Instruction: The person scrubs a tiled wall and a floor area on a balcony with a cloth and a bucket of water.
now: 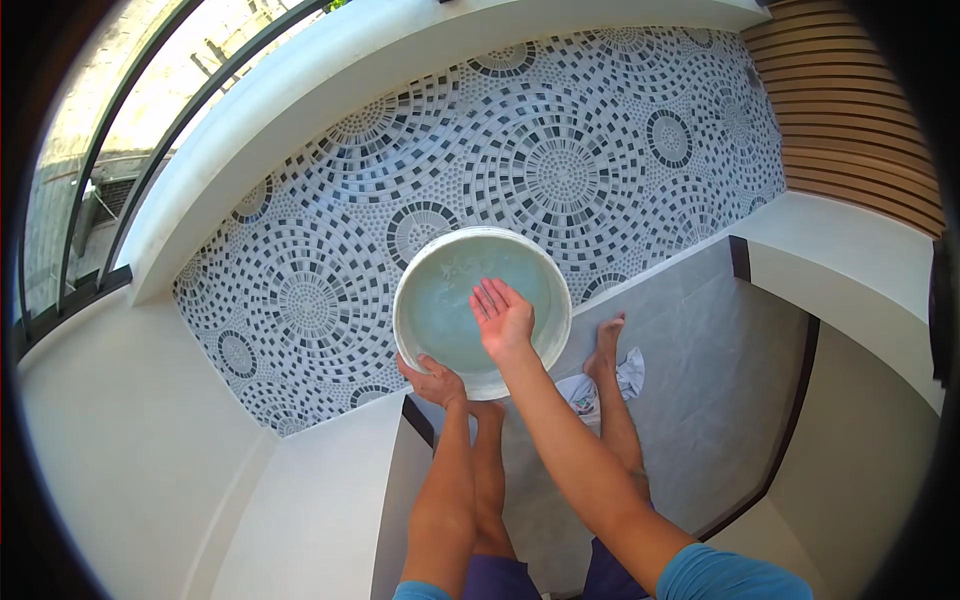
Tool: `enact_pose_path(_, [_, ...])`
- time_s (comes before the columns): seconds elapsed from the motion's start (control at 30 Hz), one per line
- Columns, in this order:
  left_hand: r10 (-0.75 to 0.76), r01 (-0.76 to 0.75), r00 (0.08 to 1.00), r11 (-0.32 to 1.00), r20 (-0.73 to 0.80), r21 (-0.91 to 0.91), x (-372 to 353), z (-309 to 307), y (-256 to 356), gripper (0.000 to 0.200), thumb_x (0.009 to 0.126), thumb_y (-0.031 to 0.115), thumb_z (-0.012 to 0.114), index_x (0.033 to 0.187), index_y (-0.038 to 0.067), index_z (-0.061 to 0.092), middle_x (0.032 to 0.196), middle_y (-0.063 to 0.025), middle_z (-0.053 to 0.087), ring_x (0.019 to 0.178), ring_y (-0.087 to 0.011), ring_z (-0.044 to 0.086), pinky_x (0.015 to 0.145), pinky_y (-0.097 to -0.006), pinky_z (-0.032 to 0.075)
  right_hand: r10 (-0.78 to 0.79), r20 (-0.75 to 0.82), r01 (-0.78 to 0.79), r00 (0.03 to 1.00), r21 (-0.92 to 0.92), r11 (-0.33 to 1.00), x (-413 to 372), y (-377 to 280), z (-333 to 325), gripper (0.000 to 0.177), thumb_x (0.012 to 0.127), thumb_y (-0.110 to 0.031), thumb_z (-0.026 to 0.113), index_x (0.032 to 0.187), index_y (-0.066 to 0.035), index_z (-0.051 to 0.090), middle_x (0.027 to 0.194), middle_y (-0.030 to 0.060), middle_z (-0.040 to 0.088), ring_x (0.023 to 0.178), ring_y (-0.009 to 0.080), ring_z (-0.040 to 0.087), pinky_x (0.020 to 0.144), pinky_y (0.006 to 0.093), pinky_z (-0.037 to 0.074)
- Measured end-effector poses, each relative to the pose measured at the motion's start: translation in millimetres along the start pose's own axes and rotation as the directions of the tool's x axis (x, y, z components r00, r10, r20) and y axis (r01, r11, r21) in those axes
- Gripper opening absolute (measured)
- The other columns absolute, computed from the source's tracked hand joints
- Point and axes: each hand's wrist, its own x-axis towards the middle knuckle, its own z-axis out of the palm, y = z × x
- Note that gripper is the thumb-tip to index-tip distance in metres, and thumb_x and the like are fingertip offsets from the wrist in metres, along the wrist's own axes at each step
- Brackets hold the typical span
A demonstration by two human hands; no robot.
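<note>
White basin [430,300] of water is held up before the mosaic wall [300,290] by the left hand [435,380], closed on its near rim, so the right hand [503,318], open flat and holding nothing, is free over the water.

The left hand [432,380] clasps the near rim of the basin [402,315], while the right hand [503,318] stretches flat, fingers extended, over its middle.

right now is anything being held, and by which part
The left hand grips the basin by its near rim. The right hand is open over the basin, holding nothing.
</note>
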Motion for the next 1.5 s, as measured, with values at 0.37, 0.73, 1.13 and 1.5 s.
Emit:
enact_pose_path(0.37, [-0.008,0.008,1.000,1.000,-0.002,-0.004,3,1,-2,0.047,0.090,0.022,0.044,0.129,-0.002,0.039,0.117,-0.0248,0.055,0.103,-0.0390,0.056,0.086,-0.0423,0.044,0.110,-0.311,-0.156,0.944,-0.126,0.980,60,54,-78,0.041,0.093,-0.025,0.040,0.119,0.005,0.046,0.116,0.0175,0.052,0.110,0.0309,0.052,0.096,0.0429,0.044])
enact_pose_path(0.73, [0.008,-0.008,1.000,1.000,0.010,-0.014,3,2,-9,0.048,0.089,0.021,0.045,0.131,-0.002,0.038,0.120,-0.0268,0.053,0.107,-0.0422,0.054,0.090,-0.0443,0.042,-0.068,0.431,0.154,0.900,-0.169,0.973,-44,-7,62,0.042,0.096,-0.020,0.043,0.129,0.006,0.041,0.131,0.0188,0.046,0.122,0.0291,0.045,0.104,0.0421,0.037])
enact_pose_path(1.13, [-0.182,0.180,0.981,0.983,0.066,0.043,0,-15,32,0.050,0.089,0.022,0.046,0.131,-0.001,0.038,0.121,-0.0255,0.053,0.107,-0.0406,0.054,0.091,-0.0427,0.042,0.043,-0.431,-0.160,0.901,-0.238,0.958,80,37,-101,0.028,0.093,-0.024,0.043,0.104,0.001,0.051,0.114,0.0158,0.056,0.104,0.0296,0.056,0.089,0.0413,0.047])
enact_pose_path(1.5, [-0.211,0.201,0.977,0.955,0.023,0.219,3,-15,23,0.046,0.089,0.035,0.042,0.134,0.024,0.041,0.105,-0.0157,0.065,0.092,-0.0394,0.061,0.079,-0.0473,0.045,-0.020,0.622,0.230,0.782,-0.258,0.938,-41,-44,112,0.034,0.096,-0.016,0.041,0.122,0.005,0.047,0.124,0.0176,0.051,0.117,0.0281,0.050,0.094,0.0375,0.047])
